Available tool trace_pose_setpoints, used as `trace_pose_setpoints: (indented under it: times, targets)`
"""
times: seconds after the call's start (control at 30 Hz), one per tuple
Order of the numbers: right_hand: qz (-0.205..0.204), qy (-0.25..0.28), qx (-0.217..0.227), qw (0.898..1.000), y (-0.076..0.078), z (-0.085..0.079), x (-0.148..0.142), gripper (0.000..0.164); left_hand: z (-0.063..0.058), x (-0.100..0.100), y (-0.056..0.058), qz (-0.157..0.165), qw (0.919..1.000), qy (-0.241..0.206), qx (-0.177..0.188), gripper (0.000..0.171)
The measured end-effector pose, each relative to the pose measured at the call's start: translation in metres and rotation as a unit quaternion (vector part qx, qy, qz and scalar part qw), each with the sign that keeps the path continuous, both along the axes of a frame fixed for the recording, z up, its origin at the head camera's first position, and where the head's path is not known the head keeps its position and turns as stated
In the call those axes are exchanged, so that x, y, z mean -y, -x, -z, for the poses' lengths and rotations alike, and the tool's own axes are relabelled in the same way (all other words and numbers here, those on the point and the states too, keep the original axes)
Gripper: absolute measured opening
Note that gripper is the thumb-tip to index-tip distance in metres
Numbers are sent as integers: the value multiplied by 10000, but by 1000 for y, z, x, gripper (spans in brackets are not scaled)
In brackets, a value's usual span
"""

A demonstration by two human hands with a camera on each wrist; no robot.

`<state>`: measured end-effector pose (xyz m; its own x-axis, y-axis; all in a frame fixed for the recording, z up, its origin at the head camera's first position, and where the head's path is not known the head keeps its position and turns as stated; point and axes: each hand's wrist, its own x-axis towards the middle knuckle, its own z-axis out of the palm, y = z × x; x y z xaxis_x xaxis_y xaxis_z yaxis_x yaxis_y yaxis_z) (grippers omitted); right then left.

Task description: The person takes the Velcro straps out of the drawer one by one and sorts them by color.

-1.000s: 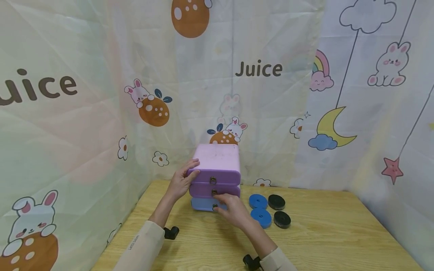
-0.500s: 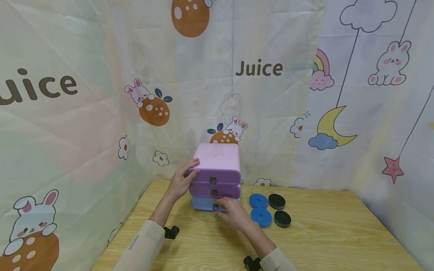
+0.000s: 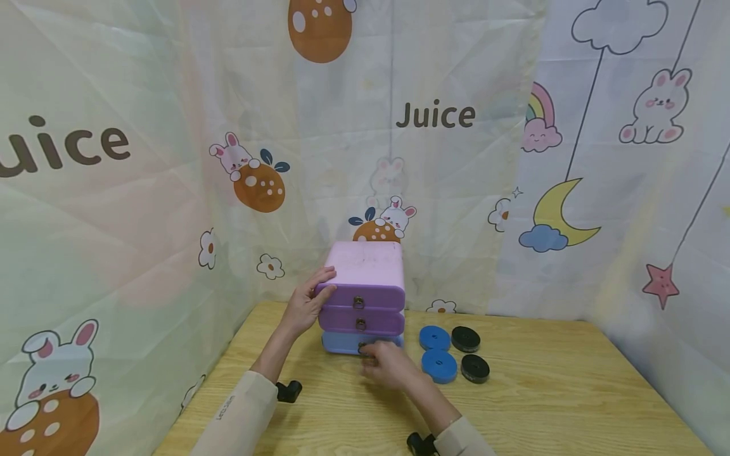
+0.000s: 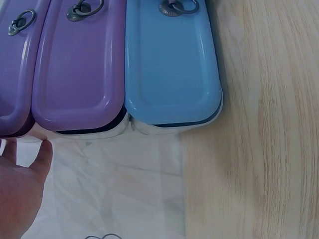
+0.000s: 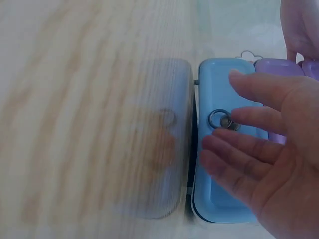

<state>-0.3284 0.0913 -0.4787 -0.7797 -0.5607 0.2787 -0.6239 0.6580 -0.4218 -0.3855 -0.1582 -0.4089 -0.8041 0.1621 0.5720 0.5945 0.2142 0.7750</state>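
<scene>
A small pink-topped drawer box (image 3: 365, 263) stands on the table, with two purple drawers above a light-blue bottom drawer (image 3: 336, 342). Every drawer front looks closed and carries a metal ring pull. My left hand (image 3: 303, 307) rests on the box's upper left side, its thumb at the front edge and its fingers toward the top. In front of the blue drawer is my right hand (image 3: 393, 364); the right wrist view shows its fingers (image 5: 244, 154) extended, the fingertips beside the ring pull (image 5: 218, 118). No finger is seen hooked through that ring.
Two blue discs (image 3: 439, 366) and two black discs (image 3: 474, 368), each with a small centre hole, lie right of the box on the wooden table (image 3: 542, 392). Printed cloth hangs behind and at both sides. Black devices (image 3: 289, 391) sit at both wrists.
My right hand has moved slightly down across the blue drawer, baring the middle drawer's ring and more of the front. My left hand stays in place, and the drawers look unmoved.
</scene>
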Motion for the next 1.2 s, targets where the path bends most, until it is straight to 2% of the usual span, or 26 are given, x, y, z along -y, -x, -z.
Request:
trace_pose_setpoints:
  times: [0.17, 0.37, 0.77, 0.9, 1.07, 1.2]
  targets:
    - [108, -490, 246, 9984, -3, 1, 0, 55, 0, 0, -1, 9, 10000, -1, 6, 39]
    - [301, -879, 475, 9945, -6, 1, 4, 64, 0, -1, -1, 33, 10000, -3, 53, 40]
    - [472, -1003, 267, 9935, -5, 2, 7, 66, 0, -1, -1, -15, 10000, 30, 55, 39]
    - [516, -974, 235, 9936, -6, 3, 7, 61, 0, -1, -1, -30, 10000, 29, 75, 39]
    - [463, -857, 210, 9950, -5, 4, 8, 42, 1, 0, 0, -29, 9999, 24, 98, 39]
    - [416, -561, 291, 9971, -3, 3, 9, 33, 0, 0, -1, -49, 9999, 18, 108, 39]
